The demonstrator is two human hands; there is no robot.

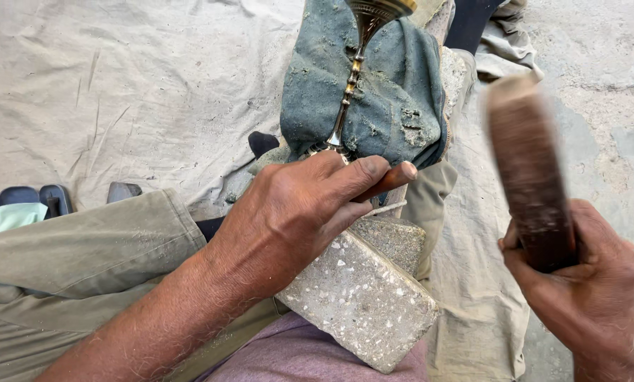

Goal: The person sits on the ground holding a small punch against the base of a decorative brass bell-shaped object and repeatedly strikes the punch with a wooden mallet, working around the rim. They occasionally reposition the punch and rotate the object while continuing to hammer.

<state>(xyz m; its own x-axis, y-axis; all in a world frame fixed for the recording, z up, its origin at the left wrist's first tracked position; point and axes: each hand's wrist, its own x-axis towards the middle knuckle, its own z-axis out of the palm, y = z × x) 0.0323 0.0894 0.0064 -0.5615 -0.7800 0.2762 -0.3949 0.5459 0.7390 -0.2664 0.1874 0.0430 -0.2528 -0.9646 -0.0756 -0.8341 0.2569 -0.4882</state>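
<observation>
Slender brass goblet [356, 64], ringed stem, lies at 12 o'clock on dusty blue-grey cloth [394, 99]. Left hand [295, 212] curled round thin brown wooden-handled tool [391, 180], tip near goblet foot. Right hand [585, 283] at 4 o'clock fisted round blurred dark wooden mallet [529, 170]. Speckled grey stone block [363, 297] under left hand; beige sheet [119, 85] behind.
</observation>
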